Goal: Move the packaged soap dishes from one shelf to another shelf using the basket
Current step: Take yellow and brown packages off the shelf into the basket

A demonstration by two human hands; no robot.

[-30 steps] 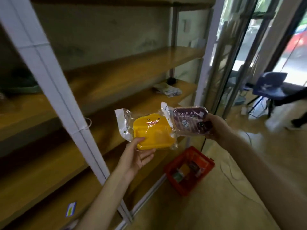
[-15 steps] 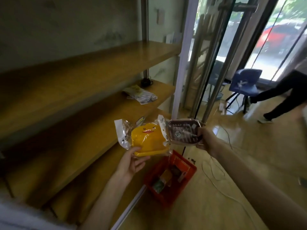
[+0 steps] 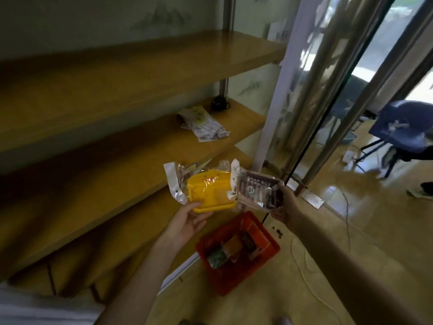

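My left hand point(image 3: 187, 222) holds a yellow packaged soap dish point(image 3: 210, 192) from below, in clear plastic wrap. My right hand point(image 3: 287, 205) grips a brown packaged soap dish point(image 3: 256, 190) labelled "SOAP BOX" by its right edge. Both packs hang side by side in front of the wooden shelves, above the red basket point(image 3: 269, 241) on the floor. The basket holds several more packs. The middle shelf point(image 3: 131, 158) lies just left of the two packs.
A few flat packets point(image 3: 202, 124) and a small dark object point(image 3: 219, 104) lie at the far end of the middle shelf. A white upright post point(image 3: 278, 90) ends the rack. A blue chair point(image 3: 405, 130) stands at right, and a cable point(image 3: 304, 275) runs across the floor.
The view has swung right and down along the shelves. Both hands keep their packs and have dropped slightly, closer over the basket.
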